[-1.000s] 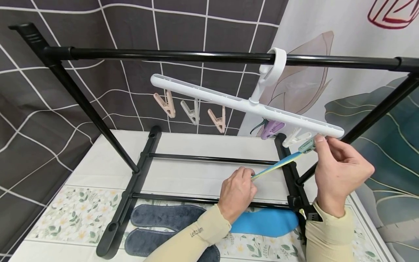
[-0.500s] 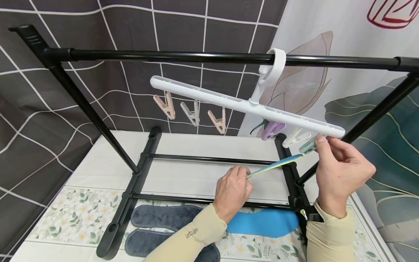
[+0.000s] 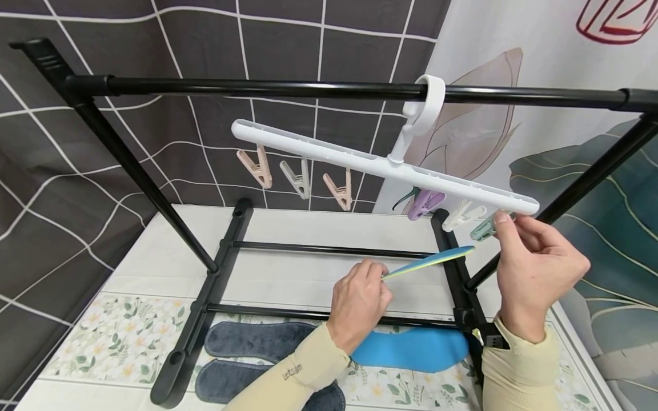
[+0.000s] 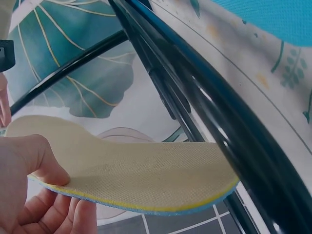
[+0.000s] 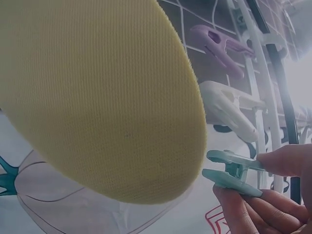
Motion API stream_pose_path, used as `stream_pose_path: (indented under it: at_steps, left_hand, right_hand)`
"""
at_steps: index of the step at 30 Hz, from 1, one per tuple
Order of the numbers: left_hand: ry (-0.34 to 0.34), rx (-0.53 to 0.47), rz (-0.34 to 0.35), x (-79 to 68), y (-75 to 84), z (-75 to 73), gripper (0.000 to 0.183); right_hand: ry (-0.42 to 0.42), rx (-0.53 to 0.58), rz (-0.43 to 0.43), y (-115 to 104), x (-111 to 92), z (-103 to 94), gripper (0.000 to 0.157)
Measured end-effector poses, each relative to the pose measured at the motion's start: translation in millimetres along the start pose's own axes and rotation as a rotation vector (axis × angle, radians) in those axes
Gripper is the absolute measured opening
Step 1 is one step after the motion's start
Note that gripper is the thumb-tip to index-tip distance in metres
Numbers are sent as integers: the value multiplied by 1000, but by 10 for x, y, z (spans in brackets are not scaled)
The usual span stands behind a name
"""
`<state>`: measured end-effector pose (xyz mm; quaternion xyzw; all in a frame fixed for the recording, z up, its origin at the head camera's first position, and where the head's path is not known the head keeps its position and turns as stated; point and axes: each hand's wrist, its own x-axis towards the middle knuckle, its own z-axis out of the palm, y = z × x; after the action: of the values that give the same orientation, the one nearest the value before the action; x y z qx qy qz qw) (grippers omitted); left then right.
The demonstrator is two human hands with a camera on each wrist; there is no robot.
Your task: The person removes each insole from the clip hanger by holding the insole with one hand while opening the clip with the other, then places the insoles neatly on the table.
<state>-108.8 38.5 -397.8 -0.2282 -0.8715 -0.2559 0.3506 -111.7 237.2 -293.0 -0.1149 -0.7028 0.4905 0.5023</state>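
My left hand [image 3: 360, 302] pinches a thin shoe insole [image 3: 432, 261], blue on one face and yellowish on the other. In the left wrist view the thumb [image 4: 51, 163] lies over the pale face and the fingers lie beneath. At the right end of a white clip hanger [image 3: 334, 151], my right hand [image 3: 542, 268] squeezes a green clothespin [image 5: 231, 173] between thumb and fingers. The pin's tips are parted, and the insole's rounded end is close by, outside them. Purple [image 3: 425, 204] and white [image 3: 464, 216] clothespins hang alongside.
The hanger hooks over the top bar [image 3: 257, 87] of a black rack. Peach and grey clothespins hang at its left end. Below, a blue insole [image 3: 416, 349] and two dark insoles [image 3: 262, 338] lie on the floral surface [image 3: 128, 337]. A grid-patterned curtain [image 3: 288, 63] stands behind.
The insole's end was at the green clothespin and has come away from it, down and slightly left with my left hand. My right hand keeps its place on the pin.
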Motion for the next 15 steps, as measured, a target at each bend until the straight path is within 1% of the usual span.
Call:
stream_pose_path:
  at_steps: [6,12,15]
  left_hand:
    - [-6,-10,-6,-21,-1,-54,18]
    - [9,-12,-2,-38,17,-107,18]
    - [3,-16,-3,-45,18,-142,19]
  right_hand:
    - [-8,-10,-3,-8,1,-5,22]
    - [-21,-20,5,-17,3,-6,23]
    - [-20,-18,9,-26,11,-6,23]
